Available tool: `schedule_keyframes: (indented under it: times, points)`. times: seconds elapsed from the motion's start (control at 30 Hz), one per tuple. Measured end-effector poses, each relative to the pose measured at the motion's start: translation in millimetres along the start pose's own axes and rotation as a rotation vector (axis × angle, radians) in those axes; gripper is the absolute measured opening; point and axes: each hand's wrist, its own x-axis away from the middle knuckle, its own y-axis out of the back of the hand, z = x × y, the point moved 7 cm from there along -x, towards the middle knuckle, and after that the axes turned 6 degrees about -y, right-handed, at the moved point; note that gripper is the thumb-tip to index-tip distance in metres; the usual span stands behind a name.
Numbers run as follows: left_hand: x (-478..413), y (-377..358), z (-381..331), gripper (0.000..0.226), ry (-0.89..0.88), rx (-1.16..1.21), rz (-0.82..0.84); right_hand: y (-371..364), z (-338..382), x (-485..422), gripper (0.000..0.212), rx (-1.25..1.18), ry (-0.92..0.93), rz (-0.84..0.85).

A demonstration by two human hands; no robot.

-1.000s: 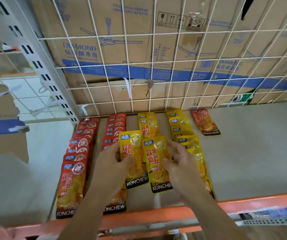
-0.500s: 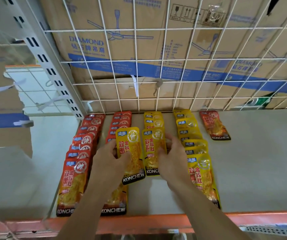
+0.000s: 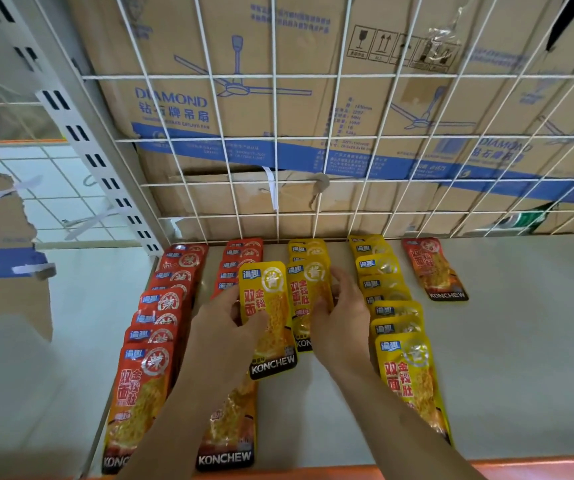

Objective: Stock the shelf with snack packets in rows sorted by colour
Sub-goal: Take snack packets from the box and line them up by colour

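While you are reaching in over the shelf's [image 3: 507, 358] orange front edge [image 3: 538, 466], your left hand [image 3: 230, 318] is pinching a yellow packet [image 3: 270, 306] between thumb and fingers, tilting it over the second red row [image 3: 242, 259]. Just beside it, your right hand [image 3: 342, 323] is gripping another yellow packet [image 3: 308, 292], fingers curled round its right side, on the short yellow row [image 3: 304, 249]. A longer yellow row [image 3: 394, 311] is lying to its right, and a lone red packet [image 3: 432, 270] is sitting near the back edge, by the wire grid [image 3: 314, 133].
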Motion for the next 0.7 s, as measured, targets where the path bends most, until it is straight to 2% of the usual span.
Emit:
schedule_keyframes:
  times: [0.2,0.43,0.7]
  points:
    - [-7.5,-3.1,-4.7,0.026,-0.035,-0.01,0.007,4.3,7.2,4.6,0.047,0.115,0.095,-0.015]
    - [-12.7,-3.1,-4.3,0.029,-0.027,-0.013,0.007,4.5,1.0,3.8,0.047,0.14,0.085,-0.059]
    - [-15.6,-3.5,0.4,0.022,-0.024,-0.034,0.014,-0.3,-0.3,7.7,0.046,0.179,0.116,-0.083]
